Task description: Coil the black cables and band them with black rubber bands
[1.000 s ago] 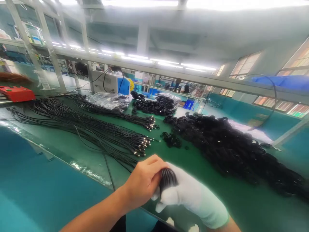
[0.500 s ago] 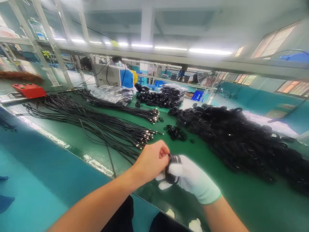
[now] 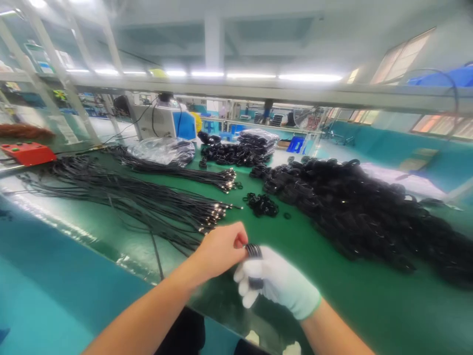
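Note:
My right hand (image 3: 268,278), in a white glove, is wrapped round a coiled black cable (image 3: 253,251). The coil's loops stand up above the gloved fingers, and its lower part shows between them. My bare left hand (image 3: 220,249) is closed in a pinch at the coil's upper left side. What its fingertips grip is hidden, though they touch the coil's edge. Just beyond the left hand lies a bundle of straight black cables (image 3: 162,197) with shiny metal connectors. A small heap of black rings (image 3: 261,204) lies past both hands on the green table (image 3: 295,266).
A large pile of coiled black cables (image 3: 354,212) covers the table's right side. Farther back are a second cable bundle (image 3: 192,173), a clear plastic bag (image 3: 162,150) and more coils (image 3: 236,154). A red control box (image 3: 28,154) stands at left. A metal shelf beam (image 3: 236,88) crosses above.
Both hands have shifted slightly left and down in the picture as the whole view moved. The right hand has turned a little round the coil; the left stays pinched at its edge.

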`<state>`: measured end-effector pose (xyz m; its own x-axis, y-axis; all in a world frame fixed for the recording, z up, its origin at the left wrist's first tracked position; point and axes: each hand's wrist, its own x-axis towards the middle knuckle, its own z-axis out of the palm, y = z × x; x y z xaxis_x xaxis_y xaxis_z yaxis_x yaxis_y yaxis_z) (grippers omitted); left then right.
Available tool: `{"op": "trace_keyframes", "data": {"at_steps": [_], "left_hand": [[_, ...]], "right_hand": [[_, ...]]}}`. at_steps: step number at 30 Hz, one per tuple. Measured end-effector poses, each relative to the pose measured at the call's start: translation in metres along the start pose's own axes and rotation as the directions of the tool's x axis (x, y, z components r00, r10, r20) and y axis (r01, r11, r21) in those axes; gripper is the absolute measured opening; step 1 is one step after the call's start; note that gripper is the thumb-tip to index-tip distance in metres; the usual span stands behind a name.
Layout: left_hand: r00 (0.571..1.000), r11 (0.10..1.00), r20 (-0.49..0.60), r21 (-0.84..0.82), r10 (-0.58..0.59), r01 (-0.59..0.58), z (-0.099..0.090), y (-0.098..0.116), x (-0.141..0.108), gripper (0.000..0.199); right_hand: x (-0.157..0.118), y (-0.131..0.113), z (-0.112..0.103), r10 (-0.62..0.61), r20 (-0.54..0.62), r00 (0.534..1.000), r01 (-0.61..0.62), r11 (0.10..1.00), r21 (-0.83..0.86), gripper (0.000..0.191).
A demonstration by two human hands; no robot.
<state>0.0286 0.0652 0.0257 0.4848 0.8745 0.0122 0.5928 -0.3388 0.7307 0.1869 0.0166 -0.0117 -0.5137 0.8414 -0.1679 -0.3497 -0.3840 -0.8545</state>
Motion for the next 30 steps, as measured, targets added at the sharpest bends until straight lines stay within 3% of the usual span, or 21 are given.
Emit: {"op": "trace_keyframes", "data": {"at_steps": [2, 5, 11, 15, 19, 25, 30], "left_hand": [[0.999, 0.999, 0.033, 0.012, 0.035, -0.035, -0.006, -0.006, 0.013, 0.011], [0.998, 0.985, 0.003, 0.158, 0.069, -0.069, -0.007, -0.017, 0.047, 0.012], [0.998, 0.938, -0.003, 0.342, 0.058, -0.053, 0.022, -0.028, 0.127, 0.007], [0.998, 0.9, -0.048, 0.437, 0.029, -0.006, 0.033, -0.033, 0.16, 0.008], [0.996, 0.87, -0.087, 0.492, 0.025, 0.021, 0.029, -0.041, 0.174, 0.014], [0.988, 0.85, 0.069, 0.503, 0.139, -0.155, 0.041, -0.042, 0.176, 0.018], [0.985, 0.888, 0.1, 0.428, 0.139, -0.168, 0.041, -0.043, 0.18, 0.014]], "right_hand": [[-0.002, 0.0, -0.009, -0.019, 0.01, 1.0, 0.019, 0.996, 0.087, 0.033], [-0.003, 0.002, -0.021, -0.064, 0.037, 0.997, 0.056, 0.981, 0.188, 0.039], [-0.002, 0.006, -0.027, -0.078, 0.075, 0.994, 0.056, 0.963, 0.262, 0.044], [-0.002, 0.004, -0.025, -0.063, 0.042, 0.997, 0.05, 0.964, 0.259, 0.043], [0.0, 0.005, -0.027, -0.063, 0.036, 0.997, 0.05, 0.958, 0.281, 0.039], [0.0, 0.005, -0.025, -0.074, -0.027, 0.997, 0.079, 0.942, 0.326, 0.036], [-0.001, 0.004, -0.024, -0.072, -0.049, 0.996, 0.083, 0.952, 0.295, 0.038]]}}
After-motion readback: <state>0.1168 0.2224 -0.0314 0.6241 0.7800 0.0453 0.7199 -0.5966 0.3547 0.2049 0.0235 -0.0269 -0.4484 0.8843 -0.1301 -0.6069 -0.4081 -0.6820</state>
